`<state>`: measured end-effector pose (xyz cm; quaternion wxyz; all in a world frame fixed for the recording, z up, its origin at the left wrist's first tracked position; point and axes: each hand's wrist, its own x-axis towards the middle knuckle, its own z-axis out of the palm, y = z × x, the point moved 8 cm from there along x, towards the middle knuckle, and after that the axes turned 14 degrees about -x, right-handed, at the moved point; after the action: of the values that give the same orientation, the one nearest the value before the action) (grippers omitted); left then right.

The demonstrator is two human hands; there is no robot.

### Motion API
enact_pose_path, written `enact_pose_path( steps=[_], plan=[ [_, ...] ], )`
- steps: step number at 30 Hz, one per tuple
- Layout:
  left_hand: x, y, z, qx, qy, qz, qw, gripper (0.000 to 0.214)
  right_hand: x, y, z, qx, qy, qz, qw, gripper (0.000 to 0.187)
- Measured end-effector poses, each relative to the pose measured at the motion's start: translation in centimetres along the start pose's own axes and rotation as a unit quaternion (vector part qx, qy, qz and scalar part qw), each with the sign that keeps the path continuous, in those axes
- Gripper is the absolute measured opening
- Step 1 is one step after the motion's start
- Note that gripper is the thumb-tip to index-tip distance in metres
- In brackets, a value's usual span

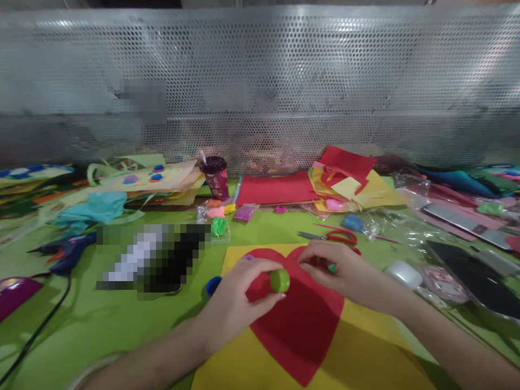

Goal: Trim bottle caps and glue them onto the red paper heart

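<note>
My left hand [239,292] pinches a green bottle cap [280,280] between thumb and forefinger. The cap is held over a red paper heart [300,325] that lies on a yellow sheet [365,346]. To the right of the cap, my right hand [335,271] is closed above the heart's right lobe, its fingertips together. Whether anything is between those fingertips is too small to tell. A small green bit [332,268] shows at its palm side. Behind my left hand, a blue cap [213,285] is partly hidden.
Red-handled scissors [341,236] lie just beyond the sheet. A purple cup [216,179] with a straw stands farther back, near red paper [278,188]. A glue gun [69,252] with its cord is at left. Phones and a white case [403,275] lie to the right.
</note>
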<state>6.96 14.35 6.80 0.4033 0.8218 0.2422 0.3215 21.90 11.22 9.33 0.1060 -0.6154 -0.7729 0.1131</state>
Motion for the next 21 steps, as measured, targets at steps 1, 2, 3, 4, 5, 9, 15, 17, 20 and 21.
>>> enact_pose_path(
  steps=[1, 2, 3, 4, 5, 9, 15, 17, 20, 21],
  plan=[
    [-0.1, 0.2, -0.1, -0.015, 0.005, 0.008, 1.000, 0.026, -0.2, -0.7, 0.2, 0.047, -0.011, -0.010, 0.999, 0.023],
    [-0.2, 0.4, -0.1, -0.027, 0.009, 0.015, 0.999, 0.026, -0.3, -1.2, 0.5, 0.094, -0.023, -0.015, 0.995, 0.021],
    [-0.2, 0.5, -0.2, -0.035, 0.011, 0.019, 0.999, 0.027, -0.4, -1.4, 0.9, 0.137, -0.035, -0.015, 0.990, 0.019],
    [-0.3, 0.6, -0.2, -0.040, 0.015, 0.020, 0.999, 0.027, -0.4, -1.6, 1.3, 0.171, -0.046, -0.012, 0.984, 0.018],
    [-0.4, 0.7, -0.3, -0.042, 0.019, 0.019, 0.999, 0.027, -0.4, -1.7, 1.7, 0.195, -0.055, -0.008, 0.979, 0.018],
    [-0.8, 0.9, -0.6, -0.049, 0.035, 0.018, 0.998, 0.028, -0.4, -2.1, 2.4, 0.278, -0.069, -0.004, 0.958, 0.016],
    [-0.9, 1.0, -0.6, -0.054, 0.036, 0.040, 0.997, 0.030, -0.7, -2.7, 1.9, 0.312, -0.036, -0.002, 0.949, 0.013],
    [-0.8, 1.0, -0.5, -0.053, 0.035, 0.043, 0.997, 0.030, -0.7, -2.9, 1.8, 0.298, -0.020, -0.007, 0.954, 0.012],
    [-0.8, 1.1, -0.5, -0.052, 0.032, 0.047, 0.997, 0.031, -0.7, -3.1, 1.5, 0.279, 0.005, -0.015, 0.960, 0.010],
    [-0.8, 1.1, -0.5, -0.053, 0.033, 0.050, 0.997, 0.030, -0.7, -3.2, 1.5, 0.275, 0.011, -0.012, 0.961, 0.010]
  ],
)
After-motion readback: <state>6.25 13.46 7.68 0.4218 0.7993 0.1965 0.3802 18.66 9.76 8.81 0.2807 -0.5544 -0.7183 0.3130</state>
